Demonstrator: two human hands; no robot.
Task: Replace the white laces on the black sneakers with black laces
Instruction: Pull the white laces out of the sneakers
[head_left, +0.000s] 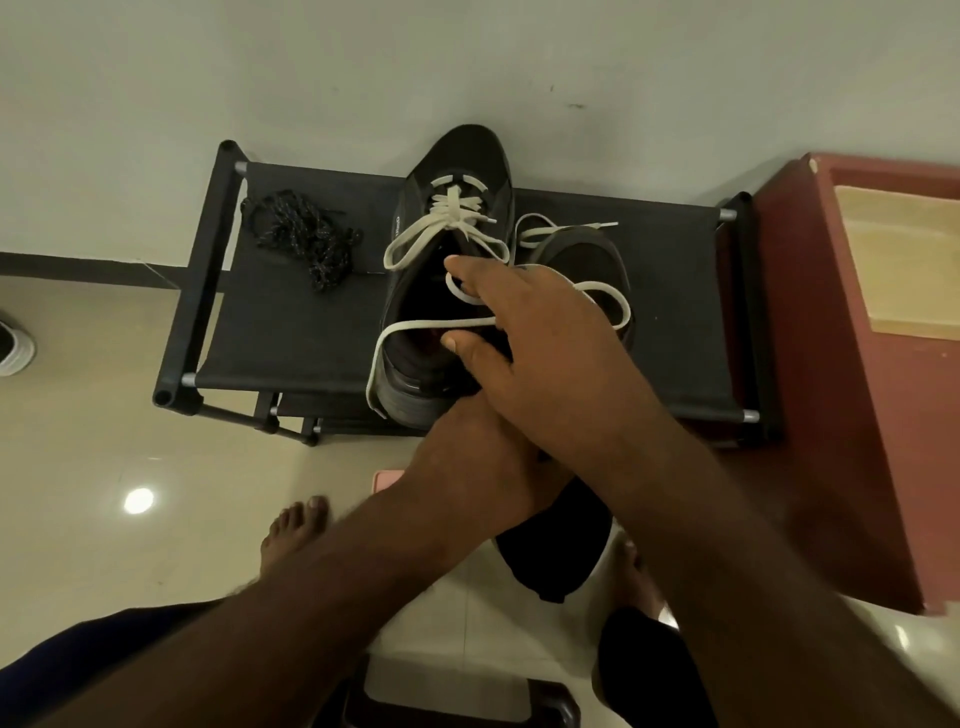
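Note:
Two black sneakers stand on a black fabric rack (291, 332). The left sneaker (462, 156) has a white lace (415, 244) threaded only near the toe, and its loose loops trail over the opening and down the heel. The right sneaker (576, 254) is mostly hidden by my right hand (540, 338). That hand lies over both sneakers with index finger and thumb stretched out, and lace loops run in under it from both sides. My left hand (467, 447) is at the left sneaker's heel, its fingers hidden beneath my right forearm. A bundle of black laces (301, 234) lies at the rack's left end.
The rack stands against a pale wall (467, 52). A maroon cabinet (810, 338) stands against its right end. My bare feet (291, 530) are on the glossy tiled floor, with dark cloth (556, 545) near them. A white object (15, 348) sits at the far left edge.

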